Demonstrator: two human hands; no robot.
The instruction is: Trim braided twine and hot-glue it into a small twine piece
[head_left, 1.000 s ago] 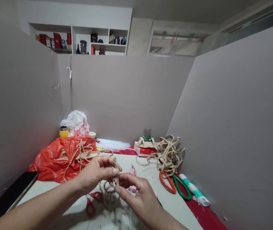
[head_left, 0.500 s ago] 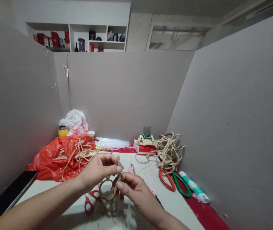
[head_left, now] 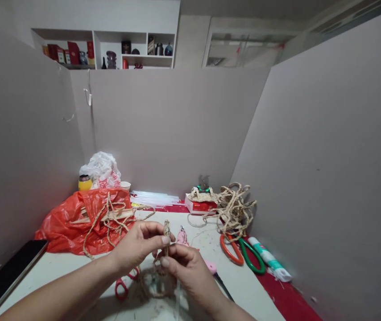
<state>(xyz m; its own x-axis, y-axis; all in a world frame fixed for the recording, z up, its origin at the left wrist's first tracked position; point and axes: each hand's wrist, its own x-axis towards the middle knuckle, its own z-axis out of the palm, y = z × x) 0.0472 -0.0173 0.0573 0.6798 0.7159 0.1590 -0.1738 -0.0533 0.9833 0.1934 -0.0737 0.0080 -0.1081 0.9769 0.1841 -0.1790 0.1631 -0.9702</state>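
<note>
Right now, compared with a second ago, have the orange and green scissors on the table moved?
No. The orange and green scissors lie where they did, handles just below the twine tangle and beside the glue tube.

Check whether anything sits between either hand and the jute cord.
Nothing visible. The left hand and right hand both pinch the jute cord directly; its loop hangs below them. Red scissors lie on the table underneath, clear of the grip.

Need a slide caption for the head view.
Left hand and right hand pinch a twine loop over red scissors on the table.
</note>
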